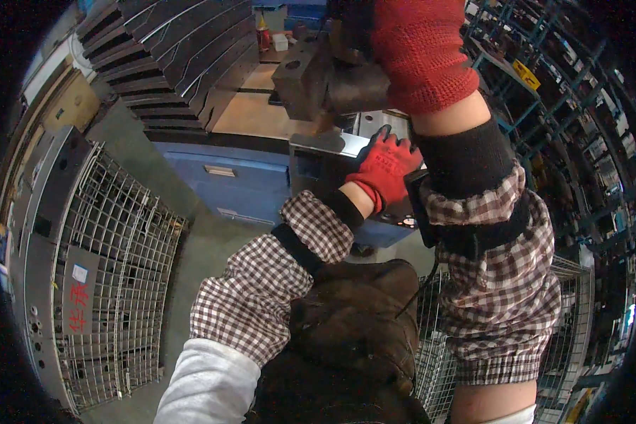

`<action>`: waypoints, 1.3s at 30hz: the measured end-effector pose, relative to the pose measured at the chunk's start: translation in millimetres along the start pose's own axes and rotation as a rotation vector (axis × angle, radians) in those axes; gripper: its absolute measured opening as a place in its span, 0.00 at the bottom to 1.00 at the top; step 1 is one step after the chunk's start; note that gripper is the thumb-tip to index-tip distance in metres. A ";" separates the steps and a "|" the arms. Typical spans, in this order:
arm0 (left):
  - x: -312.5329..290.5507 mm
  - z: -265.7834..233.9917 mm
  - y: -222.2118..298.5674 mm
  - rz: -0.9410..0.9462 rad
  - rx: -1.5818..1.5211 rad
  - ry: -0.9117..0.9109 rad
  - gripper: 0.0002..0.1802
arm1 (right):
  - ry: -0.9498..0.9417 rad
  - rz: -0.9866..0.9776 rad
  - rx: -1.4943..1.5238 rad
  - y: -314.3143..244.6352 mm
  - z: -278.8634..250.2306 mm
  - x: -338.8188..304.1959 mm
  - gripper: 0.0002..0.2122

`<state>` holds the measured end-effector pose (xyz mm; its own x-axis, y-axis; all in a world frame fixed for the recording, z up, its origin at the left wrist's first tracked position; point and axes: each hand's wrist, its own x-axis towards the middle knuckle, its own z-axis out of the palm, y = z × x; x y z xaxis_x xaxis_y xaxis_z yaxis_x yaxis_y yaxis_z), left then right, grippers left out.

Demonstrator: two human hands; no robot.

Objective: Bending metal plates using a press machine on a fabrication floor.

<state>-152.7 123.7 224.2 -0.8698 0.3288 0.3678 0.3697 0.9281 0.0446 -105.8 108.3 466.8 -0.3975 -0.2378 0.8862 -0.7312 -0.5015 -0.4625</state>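
My left hand, in a red glove with dark fingertips, is at the front of the work table, fingers closed on the end of a flat, shiny metal strip. The strip's other end lies under a heavy dark steel block with a thick round bar beside it. My right hand, also red-gloved, is raised high beside this machine part. Its fingers are hidden at the top edge, so what it holds does not show. Behind my left hand lies a pale metal plate.
Dark bent sheet-metal parts are stacked at the table's left. Below is a blue cabinet. A wire-mesh cage stands at the left, another mesh basket at the lower right. Blue-green racks with a yellow item line the right.
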 end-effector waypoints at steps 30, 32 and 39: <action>20.2 88.5 -22.2 -0.045 0.244 0.119 0.40 | 0.154 -0.337 -0.347 4.8 15.6 -17.0 0.17; 23.7 83.5 -15.8 -0.028 0.186 0.123 0.40 | 0.065 -0.355 -0.109 12.5 2.2 -13.9 0.17; 22.8 77.1 -16.9 -0.028 0.124 0.121 0.41 | 0.030 -0.154 -0.083 22.4 -2.1 -1.4 0.15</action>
<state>-204.0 129.0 160.2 -0.8308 0.2859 0.4775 0.2962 0.9535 -0.0555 -122.8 99.1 455.2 -0.2926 -0.1377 0.9463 -0.8277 -0.4591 -0.3227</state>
